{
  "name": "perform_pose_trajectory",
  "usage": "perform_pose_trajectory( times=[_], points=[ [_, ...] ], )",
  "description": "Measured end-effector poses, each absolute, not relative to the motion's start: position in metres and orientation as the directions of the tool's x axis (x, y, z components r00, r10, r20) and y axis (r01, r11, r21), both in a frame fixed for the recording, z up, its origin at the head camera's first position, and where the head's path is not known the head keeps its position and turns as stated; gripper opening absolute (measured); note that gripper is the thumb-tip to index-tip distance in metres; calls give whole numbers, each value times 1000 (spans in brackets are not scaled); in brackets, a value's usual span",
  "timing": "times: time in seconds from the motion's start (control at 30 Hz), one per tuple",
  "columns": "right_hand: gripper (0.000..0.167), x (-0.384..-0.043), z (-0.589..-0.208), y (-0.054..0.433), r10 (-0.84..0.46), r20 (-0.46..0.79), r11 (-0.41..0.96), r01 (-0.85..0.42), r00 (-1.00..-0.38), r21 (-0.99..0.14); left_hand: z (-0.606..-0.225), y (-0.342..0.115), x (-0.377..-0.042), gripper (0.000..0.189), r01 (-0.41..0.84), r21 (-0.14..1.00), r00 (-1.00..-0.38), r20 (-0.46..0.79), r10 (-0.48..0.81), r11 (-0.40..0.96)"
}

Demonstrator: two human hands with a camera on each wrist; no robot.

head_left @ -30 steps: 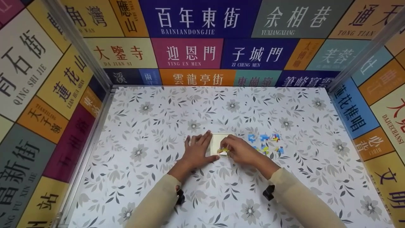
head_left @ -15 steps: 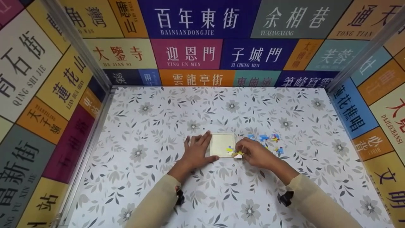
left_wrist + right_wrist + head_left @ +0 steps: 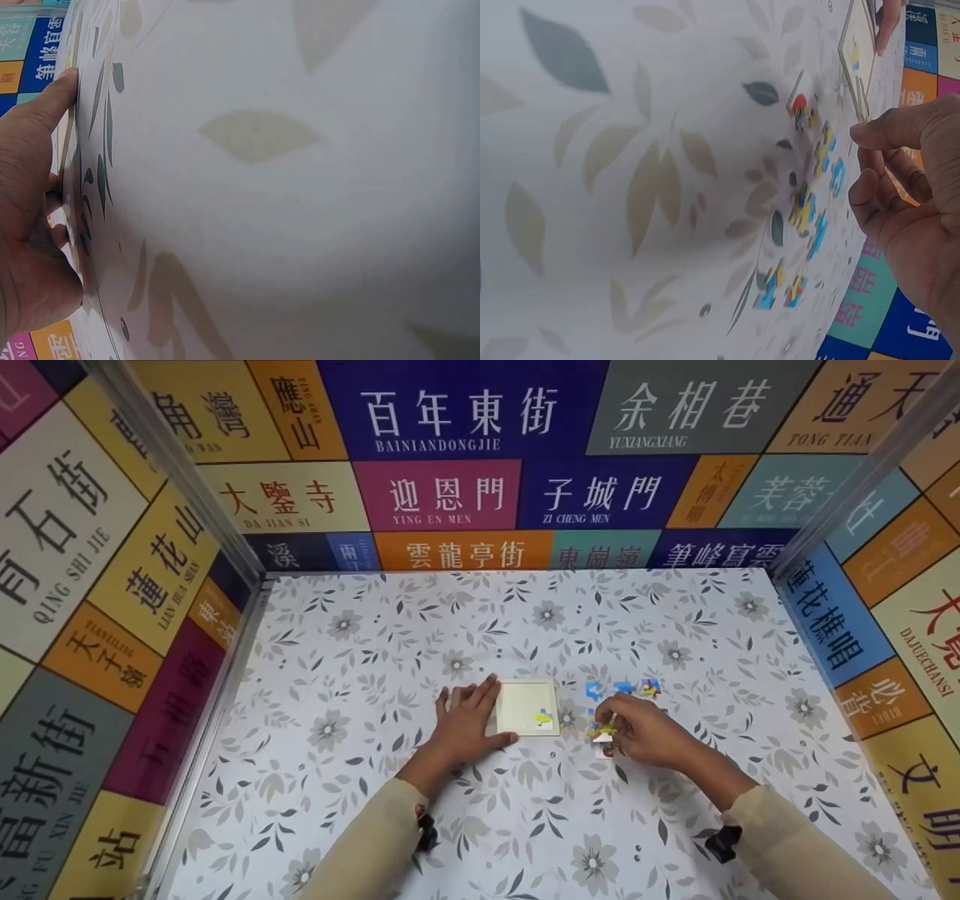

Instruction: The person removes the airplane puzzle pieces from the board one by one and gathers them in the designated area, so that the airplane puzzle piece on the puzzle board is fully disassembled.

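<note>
My left hand lies with fingers spread at the left side of a shallow cream puzzle tray, touching its edge. One yellow and white puzzle piece lies in the tray's lower right corner. To the right of the tray, my right hand pinches another puzzle piece between thumb and fingers, above the table. In the right wrist view this held piece appears nearly edge-on. Loose blue, yellow and red pieces lie behind and below that hand, partly hidden by it.
A white floral cloth covers the table. Several loose pieces are spread in uneven rows in the right wrist view. Panels with large lettering wall the table at the back and both sides.
My right hand has moved right, from over the tray to the loose pieces, carrying a puzzle piece. The piece in the tray's corner has come into view. My left hand stays put.
</note>
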State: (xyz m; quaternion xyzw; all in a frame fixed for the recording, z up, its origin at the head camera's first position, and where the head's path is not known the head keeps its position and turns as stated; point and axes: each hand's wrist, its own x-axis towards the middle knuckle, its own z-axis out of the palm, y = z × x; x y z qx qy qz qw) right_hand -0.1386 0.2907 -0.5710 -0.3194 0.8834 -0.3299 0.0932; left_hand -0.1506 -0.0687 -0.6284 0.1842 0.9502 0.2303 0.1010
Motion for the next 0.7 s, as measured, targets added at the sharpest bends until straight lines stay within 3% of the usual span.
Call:
perform_pose_trajectory(
  times=[0.47, 0.7],
  points=[
    [28, -128, -572, 322, -617, 60, 568, -497, -785, -656, -630, -69, -150, 104, 301, 471, -912, -113, 395, 829],
    [34, -131, -579, 327, -681, 154, 545, -636, -716, -547, -625, -69, -150, 103, 306, 490, -907, -111, 406, 817]
  ],
)
